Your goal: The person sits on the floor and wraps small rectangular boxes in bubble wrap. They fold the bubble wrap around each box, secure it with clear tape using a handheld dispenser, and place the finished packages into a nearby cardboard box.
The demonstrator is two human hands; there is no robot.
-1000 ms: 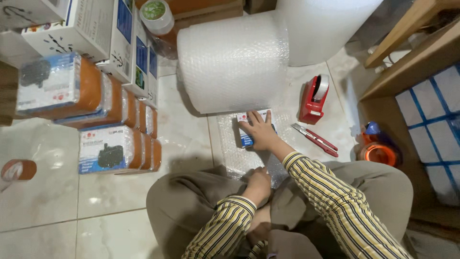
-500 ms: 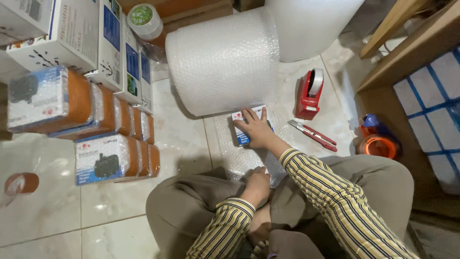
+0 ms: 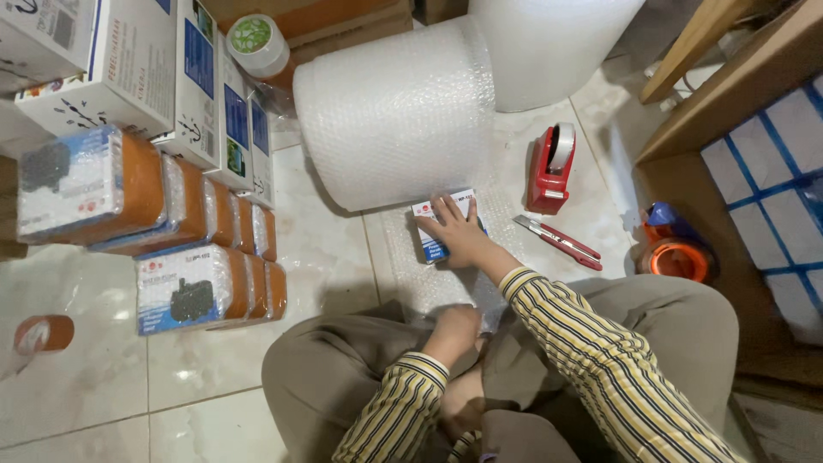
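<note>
Since a second ago little has moved: your right hand [image 3: 459, 231] has stayed flat on the small box [image 3: 441, 227], and only your head has shifted, sliding the scene a touch to the right in view. That hand lies spread, fingers fanned over the white and blue top of the box, which sits on the loose sheet of bubble wrap [image 3: 429, 274] running from the big roll [image 3: 399, 111] toward your knees. Your left hand [image 3: 454, 330] rests at the near edge of that sheet by your lap; its fingers are curled under, and you cannot tell whether it pinches the wrap or only presses it. To do this step well, as it looks from here, keep the box square to the sheet's edge, hold it down with an even palm, and draw the near flap up snug so no slack forms before you roll. Right of the box lie a red tape dispenser [image 3: 549, 167] and a red utility knife [image 3: 557, 238], with an orange tape roll [image 3: 677, 257] beside the wooden shelf [image 3: 729, 94]. On the floor [image 3: 103, 394] to your left stand rows of orange boxes [image 3: 184, 287] already wrapped in bubble film, each end showing a white panel with a dark pump picture. Behind them lean taller white cartons [image 3: 129, 77] with blue side panels, and a white tape roll with a green core [image 3: 255, 41] sits above. A brown tape roll [image 3: 41, 334] lies near the floor's left edge.
</note>
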